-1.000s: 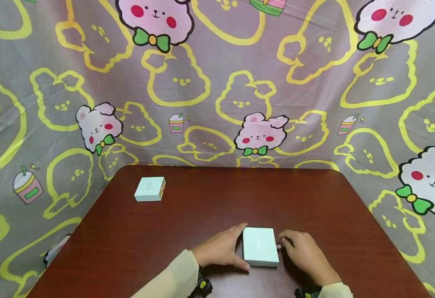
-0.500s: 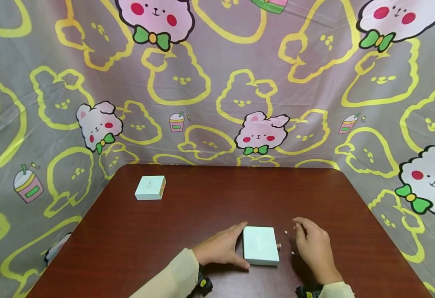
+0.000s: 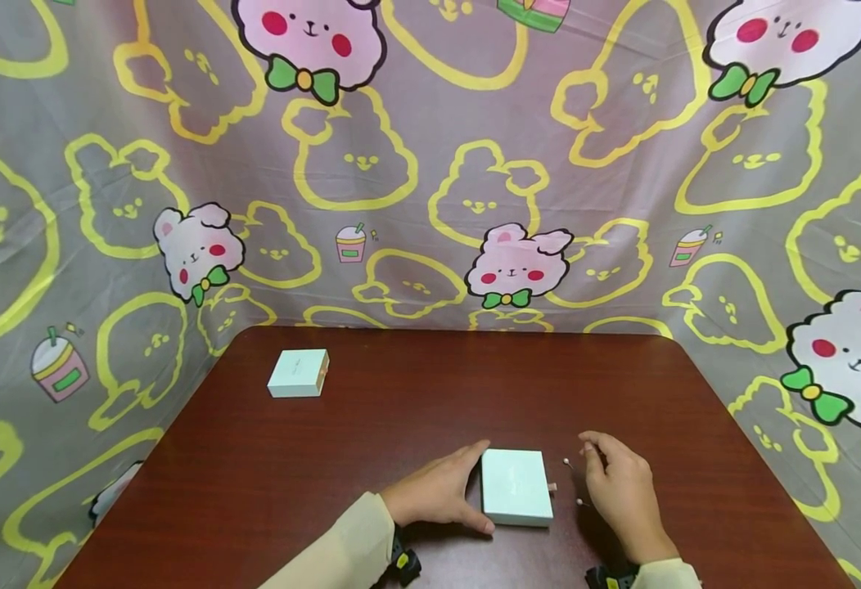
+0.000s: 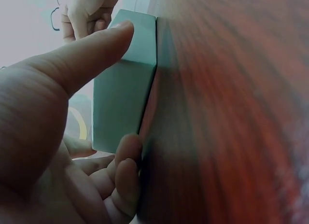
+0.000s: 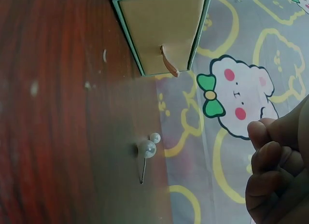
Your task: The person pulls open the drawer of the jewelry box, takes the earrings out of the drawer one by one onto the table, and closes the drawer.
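A mint-green drawer-style jewelry box (image 3: pixel 516 484) lies on the table in front of me. Its right end shows a beige drawer front (image 5: pixel 161 26) with a small pinkish ribbon tab (image 5: pixel 170 63); the drawer sits flush in the sleeve. My left hand (image 3: pixel 439 489) holds the box by its left side, thumb on the near face and fingers around the far corner. To the right of the box lie two pearl earrings (image 5: pixel 148 149), with a thin metal stem showing. My right hand (image 3: pixel 622 487) stays just right of them, fingers loosely curled around nothing.
A second mint-green box (image 3: pixel 299 373), with its ribbon end facing right, stands at the back left of the brown wooden table (image 3: pixel 430 393). A cartoon-patterned cloth (image 3: pixel 416 164) hangs around the table's back and sides.
My right hand has let go of the ribbon tab and moved right and a little farther back. The pearl earrings now show beside the box. My left hand has stayed on the box.
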Action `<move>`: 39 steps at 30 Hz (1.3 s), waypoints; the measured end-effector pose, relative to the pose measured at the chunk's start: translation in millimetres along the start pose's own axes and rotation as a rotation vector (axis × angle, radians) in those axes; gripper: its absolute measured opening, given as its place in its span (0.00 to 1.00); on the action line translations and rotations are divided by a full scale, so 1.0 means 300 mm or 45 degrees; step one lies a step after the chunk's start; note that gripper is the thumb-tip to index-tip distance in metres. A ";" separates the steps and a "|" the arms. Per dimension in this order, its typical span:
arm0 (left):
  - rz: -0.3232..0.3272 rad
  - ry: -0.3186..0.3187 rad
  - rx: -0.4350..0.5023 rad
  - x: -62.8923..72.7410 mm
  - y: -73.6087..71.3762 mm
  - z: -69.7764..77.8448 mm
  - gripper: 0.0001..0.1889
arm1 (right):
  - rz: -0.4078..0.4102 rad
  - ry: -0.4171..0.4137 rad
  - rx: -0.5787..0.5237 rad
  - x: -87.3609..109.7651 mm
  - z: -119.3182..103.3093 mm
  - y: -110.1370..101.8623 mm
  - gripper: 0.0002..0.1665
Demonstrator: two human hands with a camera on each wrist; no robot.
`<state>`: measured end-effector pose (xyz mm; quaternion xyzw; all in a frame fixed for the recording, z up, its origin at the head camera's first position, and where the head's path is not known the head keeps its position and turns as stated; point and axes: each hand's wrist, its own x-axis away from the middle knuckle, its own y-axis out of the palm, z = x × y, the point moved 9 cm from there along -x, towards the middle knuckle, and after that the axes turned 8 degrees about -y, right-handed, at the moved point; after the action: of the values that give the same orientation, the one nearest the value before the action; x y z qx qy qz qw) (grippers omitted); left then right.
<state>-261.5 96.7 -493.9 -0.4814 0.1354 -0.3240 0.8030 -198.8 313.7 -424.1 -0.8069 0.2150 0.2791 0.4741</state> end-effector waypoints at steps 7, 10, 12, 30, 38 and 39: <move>-0.018 -0.013 0.012 0.009 -0.008 -0.002 0.63 | 0.006 -0.014 -0.005 -0.001 -0.006 0.002 0.08; -0.021 -0.014 0.023 0.015 -0.015 -0.002 0.62 | 0.009 -0.022 -0.015 0.000 -0.007 0.002 0.08; -0.020 -0.019 0.028 0.019 -0.020 -0.006 0.62 | 0.008 -0.032 -0.027 -0.001 -0.010 0.004 0.09; 0.049 -0.043 0.043 0.084 -0.108 -0.080 0.56 | -0.177 0.031 -0.162 0.003 -0.014 0.044 0.08; 0.058 -0.079 0.050 0.123 -0.136 -0.130 0.53 | -0.197 -0.011 -0.168 -0.005 -0.034 0.049 0.09; 0.061 -0.084 0.054 0.128 -0.138 -0.135 0.52 | -0.205 -0.016 -0.171 -0.006 -0.037 0.051 0.09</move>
<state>-270.2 30.3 -474.8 -0.4714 0.1135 -0.2916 0.8245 -206.7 297.0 -428.6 -0.8498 0.1276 0.2589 0.4411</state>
